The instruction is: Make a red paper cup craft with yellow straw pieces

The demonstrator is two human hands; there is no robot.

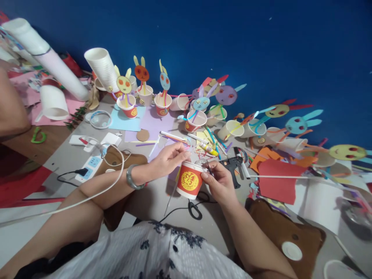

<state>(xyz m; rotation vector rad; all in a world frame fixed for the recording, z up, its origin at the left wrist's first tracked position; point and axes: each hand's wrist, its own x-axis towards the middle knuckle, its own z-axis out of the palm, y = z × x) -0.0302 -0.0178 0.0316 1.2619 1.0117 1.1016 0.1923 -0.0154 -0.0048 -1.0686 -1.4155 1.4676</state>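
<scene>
A red and white paper cup [189, 181] with a round gold emblem is held over the table in front of me. My right hand [219, 182] grips its right side, thumb on the outer wall and fingers toward the rim. Something small and dark shows by those fingers, too blurred to name. Above the cup's rim my left hand [173, 157], with a bangle on the wrist, is closed in a pinch. A thin pale purple bit shows at its fingertips; what it is I cannot make out. Below the cup lies a black loop handle [194, 210]. A black glue gun [232, 166] rests right of my right hand.
Paper cups with paper rabbit heads [124, 84] line the blue wall. A stack of cups [100, 64] leans at the back left. Markers [174, 136], red paper [279, 180] and a power strip [91, 164] lie around. A white cable crosses my left arm. Someone's arm [11, 104] shows at the left.
</scene>
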